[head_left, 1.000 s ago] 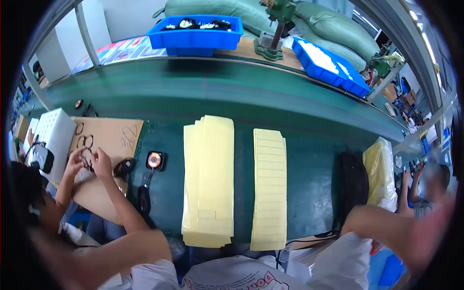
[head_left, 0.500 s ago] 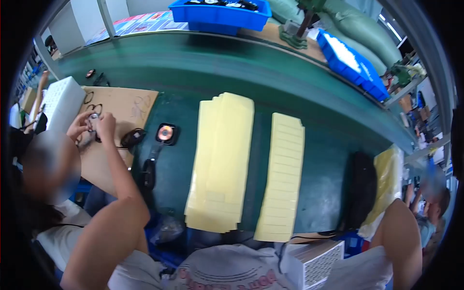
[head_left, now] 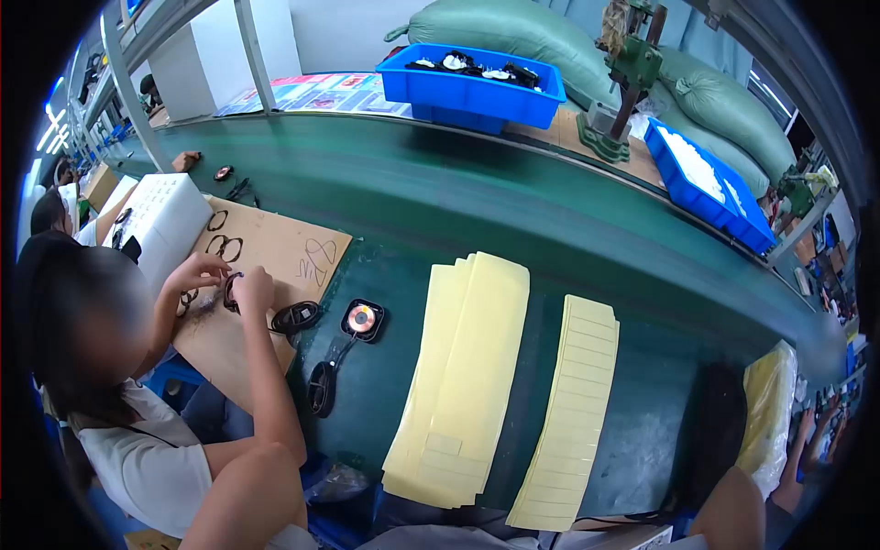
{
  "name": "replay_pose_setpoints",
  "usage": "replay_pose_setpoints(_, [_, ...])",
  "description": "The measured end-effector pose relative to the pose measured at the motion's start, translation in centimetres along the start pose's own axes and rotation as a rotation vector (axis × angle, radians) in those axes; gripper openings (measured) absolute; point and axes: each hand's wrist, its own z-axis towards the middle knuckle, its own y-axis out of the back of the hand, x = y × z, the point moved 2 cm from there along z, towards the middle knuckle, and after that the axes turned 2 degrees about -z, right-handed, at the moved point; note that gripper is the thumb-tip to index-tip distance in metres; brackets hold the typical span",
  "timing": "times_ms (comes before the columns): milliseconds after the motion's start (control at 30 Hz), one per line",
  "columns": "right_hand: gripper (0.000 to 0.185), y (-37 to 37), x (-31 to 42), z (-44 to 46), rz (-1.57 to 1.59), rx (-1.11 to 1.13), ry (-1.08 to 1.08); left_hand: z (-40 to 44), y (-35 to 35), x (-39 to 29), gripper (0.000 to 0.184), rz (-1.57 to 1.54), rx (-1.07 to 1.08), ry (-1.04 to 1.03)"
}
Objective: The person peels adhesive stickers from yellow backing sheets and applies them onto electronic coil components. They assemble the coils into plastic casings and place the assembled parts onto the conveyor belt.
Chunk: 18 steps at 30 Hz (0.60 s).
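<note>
Neither of my hands is in view. Part of my bent left arm (head_left: 252,500) shows at the bottom left, and part of my right arm (head_left: 733,513) at the bottom right. Before me on the green table lies a wide stack of yellow sheets (head_left: 477,376). A narrower stack of yellow label strips (head_left: 570,408) lies to its right. Left of the wide stack is a square black case with a copper coil (head_left: 363,319), its bundled black cable (head_left: 321,389) lying below it.
At my left a co-worker's hands (head_left: 234,284) handle a small dark part over a brown board (head_left: 302,243). A green conveyor belt (head_left: 440,183) runs behind. Beyond stand blue bins (head_left: 472,90) and a green press (head_left: 628,92). A dark object (head_left: 720,412) lies right.
The view has tilted up and shifted, so the table things sit lower and further right. Less of my arms and shirt shows. The co-worker's hands are still together over the board.
</note>
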Motion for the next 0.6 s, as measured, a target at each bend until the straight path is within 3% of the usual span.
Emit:
replay_pose_setpoints(100, [0.038,-0.1,-0.1,-0.3,0.034,-0.009,-0.011,-4.6,4.0,-5.9,0.058,-0.385,-0.175,-0.140])
replay_pose_setpoints(233, [0.038,0.1,0.1,-0.6,0.092,-0.039,-0.011,-12.2,8.6,-13.6,0.059,-0.961,-0.380,-0.482])
replay_pose_setpoints(433, [0.037,0.1,0.0,-1.0,0.185,-0.068,-0.005,-18.6,10.2,-19.9,0.060,-1.493,-0.364,-0.856])
replay_pose_setpoints(600, [0.037,-0.1,-0.1,-1.8,0.273,-0.081,0.001,-19.0,9.8,-19.3,0.048,-1.717,0.438,-1.002])
